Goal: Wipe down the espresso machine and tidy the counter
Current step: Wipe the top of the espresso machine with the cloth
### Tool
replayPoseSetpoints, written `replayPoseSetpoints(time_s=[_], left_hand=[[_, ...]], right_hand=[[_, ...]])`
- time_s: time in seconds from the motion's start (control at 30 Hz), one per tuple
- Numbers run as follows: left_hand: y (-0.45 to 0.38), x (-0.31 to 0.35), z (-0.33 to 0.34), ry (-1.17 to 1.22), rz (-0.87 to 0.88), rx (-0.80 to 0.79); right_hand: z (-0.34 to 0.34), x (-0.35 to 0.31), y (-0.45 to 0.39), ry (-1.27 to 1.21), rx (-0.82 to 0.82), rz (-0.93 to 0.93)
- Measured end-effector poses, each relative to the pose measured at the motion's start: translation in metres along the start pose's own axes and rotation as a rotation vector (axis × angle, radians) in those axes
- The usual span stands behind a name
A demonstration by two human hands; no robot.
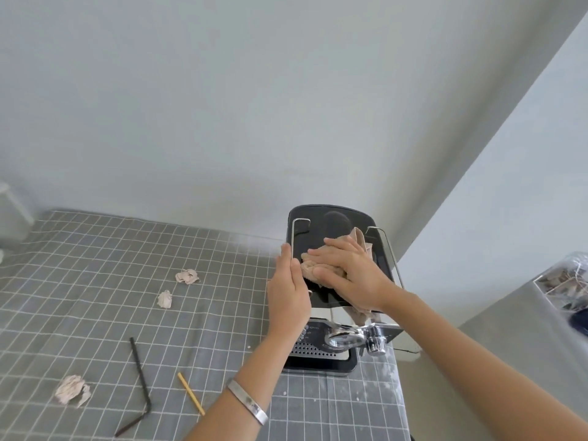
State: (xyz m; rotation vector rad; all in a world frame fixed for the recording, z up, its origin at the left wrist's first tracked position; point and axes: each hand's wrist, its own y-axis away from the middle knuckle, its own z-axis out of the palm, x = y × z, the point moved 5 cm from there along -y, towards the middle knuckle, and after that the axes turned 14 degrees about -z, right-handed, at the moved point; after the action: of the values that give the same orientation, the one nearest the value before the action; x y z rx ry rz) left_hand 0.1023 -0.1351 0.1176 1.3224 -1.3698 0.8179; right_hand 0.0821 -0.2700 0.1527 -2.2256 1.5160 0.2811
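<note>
My right hand (pixel 346 275) lies flat on top of the black and chrome espresso machine (pixel 331 313), its grip spread wide and pressing a crumpled beige cloth (pixel 310 268) against the dark top plate; one end of the cloth sticks out beyond my fingers toward the wall. My left hand (pixel 288 291) stands on edge against the machine's left side, fingers straight and together, thumb over the thin chrome rail, closed around nothing. A silver bangle (pixel 246 401) sits on that wrist.

The machine stands at the right end of the desk, on a grey cloth with a white grid (pixel 95 281), near the corner of the walls. Its long axis runs from me toward the wall, with the perforated drip tray (pixel 313 350) and chrome spout end facing me.

Left of it, well apart, lie three crumpled paper wads (pixel 187 276), a bent black straw (pixel 140 386) and a thin yellow stick (pixel 190 393).
</note>
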Motion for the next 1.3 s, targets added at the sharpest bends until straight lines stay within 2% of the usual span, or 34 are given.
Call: replayPoseSetpoints(time_s=[0.1,0.3,0.43,0.6,0.67,0.77,0.87,0.93,1.07,1.17,1.3], left_hand=[[-0.001,0.002,0.0,-0.008,-0.012,0.002],[-0.003,-0.004,0.0,0.014,-0.045,0.032],[-0.001,-0.001,-0.002,0.044,-0.052,0.003],[0.001,0.001,-0.002,0.028,-0.045,-0.005],[-0.001,-0.001,-0.002,0.012,-0.051,0.015],[-0.003,-0.002,0.0,0.022,-0.053,0.014],[-0.002,0.0,-0.002,0.036,-0.052,0.019],[0.0,0.001,-0.002,0.046,-0.051,0.018],[0.001,0.002,-0.002,0.051,-0.029,0.015],[0.0,0.0,0.0,0.047,-0.026,-0.002],[-0.002,-0.003,0.001,0.03,-0.036,0.018]], right_hand=[[-0.008,0.012,-0.009,-0.015,-0.045,-0.007],[-0.017,0.03,-0.041,0.091,-0.031,0.114],[-0.011,0.013,-0.013,0.009,-0.029,-0.039],[-0.014,-0.001,0.02,-0.044,-0.159,-0.204],[-0.017,0.015,0.012,-0.032,-0.169,-0.153],[-0.023,0.043,-0.021,0.047,-0.115,0.016],[-0.018,0.041,-0.036,0.035,-0.075,0.145],[-0.011,0.019,-0.017,-0.01,-0.026,0.11],[0.003,-0.02,0.032,-0.06,-0.036,0.114],[0.003,-0.016,0.022,-0.008,-0.053,0.228],[-0.004,0.014,-0.011,0.049,-0.025,0.279]])
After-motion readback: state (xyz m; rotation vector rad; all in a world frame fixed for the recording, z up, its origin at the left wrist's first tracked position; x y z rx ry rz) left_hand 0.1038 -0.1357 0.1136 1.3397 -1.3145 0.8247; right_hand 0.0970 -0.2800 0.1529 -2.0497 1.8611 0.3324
